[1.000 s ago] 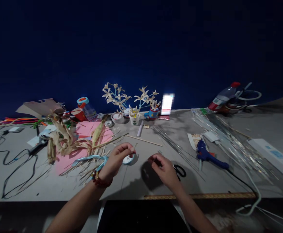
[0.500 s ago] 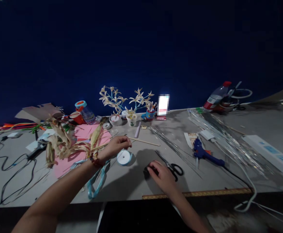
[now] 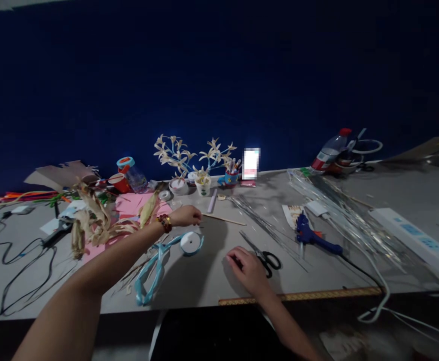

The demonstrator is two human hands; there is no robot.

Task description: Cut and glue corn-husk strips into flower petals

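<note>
My left hand [image 3: 186, 215] reaches far across the grey table [image 3: 212, 281], fingers closed at the near end of a thin wooden stick [image 3: 225, 219]. A beaded bracelet [image 3: 164, 222] sits on that wrist. Just below it lies a white ribbon spool [image 3: 190, 242] with light blue ribbon [image 3: 150, 273] trailing toward me. My right hand [image 3: 246, 271] rests on the table with fingers curled, right beside black-handled scissors [image 3: 264, 255]. Whether it holds anything is hidden.
Dried corn husks [image 3: 91, 223] lie on pink paper [image 3: 129, 205] at left, with black cables [image 3: 20, 260] beyond. Husk flowers in small cups [image 3: 200, 173] stand at the back. A blue glue gun [image 3: 313, 238], thin wires [image 3: 260, 215], cellophane sleeves [image 3: 347, 215] and a white power strip [image 3: 411, 233] lie right.
My left hand has moved away from me, from the ribbon spool to the wooden stick. My right hand has dropped to the table beside the scissors. The view shifted slightly.
</note>
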